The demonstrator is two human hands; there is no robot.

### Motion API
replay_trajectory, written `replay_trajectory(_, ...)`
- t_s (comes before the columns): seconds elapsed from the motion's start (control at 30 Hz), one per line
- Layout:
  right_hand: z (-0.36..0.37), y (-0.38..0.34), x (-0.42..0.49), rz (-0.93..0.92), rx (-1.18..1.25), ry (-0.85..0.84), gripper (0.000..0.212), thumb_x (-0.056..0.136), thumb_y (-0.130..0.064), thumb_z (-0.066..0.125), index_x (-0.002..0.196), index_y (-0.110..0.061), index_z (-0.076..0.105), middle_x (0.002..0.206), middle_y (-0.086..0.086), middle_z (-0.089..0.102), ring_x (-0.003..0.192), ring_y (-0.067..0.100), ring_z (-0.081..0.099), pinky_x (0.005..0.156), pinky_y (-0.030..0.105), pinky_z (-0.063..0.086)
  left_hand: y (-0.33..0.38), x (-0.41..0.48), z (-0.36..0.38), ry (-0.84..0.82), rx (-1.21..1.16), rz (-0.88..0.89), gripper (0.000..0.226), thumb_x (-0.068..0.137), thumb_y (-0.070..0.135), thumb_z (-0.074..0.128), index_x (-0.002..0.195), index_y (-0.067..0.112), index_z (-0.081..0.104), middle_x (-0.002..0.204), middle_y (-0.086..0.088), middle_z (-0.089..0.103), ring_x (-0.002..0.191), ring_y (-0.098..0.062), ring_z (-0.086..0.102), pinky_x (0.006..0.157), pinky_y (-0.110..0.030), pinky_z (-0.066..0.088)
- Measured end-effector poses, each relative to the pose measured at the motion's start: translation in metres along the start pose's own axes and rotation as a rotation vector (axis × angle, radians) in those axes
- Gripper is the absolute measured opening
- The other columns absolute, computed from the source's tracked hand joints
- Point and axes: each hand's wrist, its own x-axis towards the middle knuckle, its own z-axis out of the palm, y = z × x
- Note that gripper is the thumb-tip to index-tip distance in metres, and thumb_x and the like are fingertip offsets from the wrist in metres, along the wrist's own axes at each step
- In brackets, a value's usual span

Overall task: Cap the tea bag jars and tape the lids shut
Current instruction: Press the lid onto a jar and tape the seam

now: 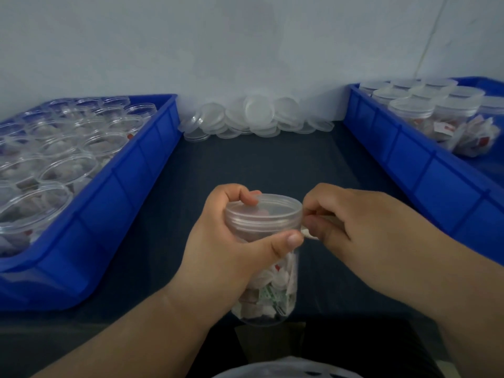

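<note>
Over the table [245, 165], left hand [218, 249] grips capped jar [268, 296], right hand [354, 219] pinches tape [309, 234].

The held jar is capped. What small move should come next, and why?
Probably the right hand should press its tape strip over the seam between lid and jar: the left hand grips the capped jar, and the strip sits beside the rim.

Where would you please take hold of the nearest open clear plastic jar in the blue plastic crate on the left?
Grip the nearest open clear plastic jar just under its rim, coming straight down from above. It stands upright, hemmed in by neighbouring jars and the wall of the blue plastic crate, so only its top is free to reach.
</note>
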Motion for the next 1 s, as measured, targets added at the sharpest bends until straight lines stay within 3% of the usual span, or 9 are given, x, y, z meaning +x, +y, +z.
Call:
replay_trajectory(0.17, -0.001, 0.004, 0.004, 0.107, 0.25, -0.185, 0.016, 0.084, -0.059, 0.041, 0.096, -0.054, 0.05, 0.087, -0.034, 0.065, 0.067, -0.004, 0.065, 0.054, 0.019, 0.05, -0.001, 0.001, -0.001, 0.028, 0.042, 0.014, 0.05, 0.051, 0.063, 0.083, 0.091, 0.048, 0.056, 0.116, 0.021, 0.069, 0.098, -0.005, 0.072, 0.071, -0.02, 0.059)
replay_trajectory(0.33, -0.001, 0.011, 0.004, 0.149, 0.345, -0.247, 0.019, 0.08, -0.061, 0.046, 0.097, -0.057, 0.055, 0.078, -0.026, 0.07, 0.062, -0.002, 0.062, 0.052, 0.01, 0.044, -0.002, -0.001, -0.002, 0.011, 0.036, 0.019, 0.051, 0.052, 0.061, 0.083, 0.093, 0.046, 0.057, 0.116, 0.021, 0.069, 0.1, -0.004, 0.071, 0.072, -0.017, 0.057)
replay_trajectory(0.5, 0.006, 0.011, 0.002, 0.172, 0.331, -0.083, 0.02, 0.074, -0.059, 0.054, 0.091, -0.051, 0.061, 0.072, -0.015, 0.069, 0.061, 0.006, 0.062, 0.051, 0.02, 0.052, 0.0, -0.002, -0.001, 0.017, 0.052, 0.033, 0.05, 0.052, 0.06, 0.083, 0.091, 0.045, 0.056, 0.117, 0.02, 0.069, 0.102, -0.005, 0.071, 0.076, -0.024, 0.06)
replay_trajectory(0.7, 0.013, 0.007, 0.003, 0.14, 0.273, 0.14, 0.012, 0.073, -0.051, 0.058, 0.084, -0.045, 0.061, 0.071, -0.023, 0.065, 0.063, -0.001, 0.062, 0.047, 0.015, 0.046, 0.008, 0.0, -0.001, 0.079, 0.157, 0.124, 0.052, 0.05, 0.064, 0.079, 0.093, 0.049, 0.054, 0.12, 0.029, 0.063, 0.106, 0.004, 0.065, 0.081, -0.012, 0.053)
replay_trajectory(0.87, 0.018, 0.001, 0.02, 0.161, 0.252, 0.275, 0.019, 0.073, -0.057, 0.052, 0.085, -0.043, 0.059, 0.074, -0.023, 0.065, 0.065, 0.001, 0.062, 0.05, 0.031, 0.054, 0.016, 0.013, -0.008, 0.145, 0.232, 0.183, 0.049, 0.049, 0.067, 0.077, 0.09, 0.054, 0.052, 0.118, 0.036, 0.059, 0.103, 0.008, 0.064, 0.076, -0.01, 0.052)
replay_trajectory(0.93, 0.022, 0.005, 0.034, 0.169, 0.2, 0.313, 0.021, 0.076, -0.057, 0.05, 0.085, -0.041, 0.057, 0.072, -0.019, 0.065, 0.063, 0.003, 0.061, 0.049, 0.031, 0.052, 0.022, 0.017, -0.01, 0.147, 0.235, 0.215, 0.048, 0.05, 0.065, 0.077, 0.089, 0.055, 0.051, 0.117, 0.033, 0.06, 0.103, 0.006, 0.064, 0.075, -0.012, 0.053)
replay_trajectory(1.0, 0.015, 0.028, 0.055, 0.329, 0.067, 0.301, 0.016, 0.084, -0.051, 0.053, 0.084, -0.035, 0.056, 0.068, -0.01, 0.064, 0.06, 0.008, 0.058, 0.052, 0.03, 0.048, 0.027, 0.015, -0.011, 0.044, 0.161, 0.346, 0.05, 0.054, 0.053, 0.084, 0.093, 0.049, 0.053, 0.12, 0.019, 0.066, 0.109, -0.004, 0.068, 0.079, -0.023, 0.059)
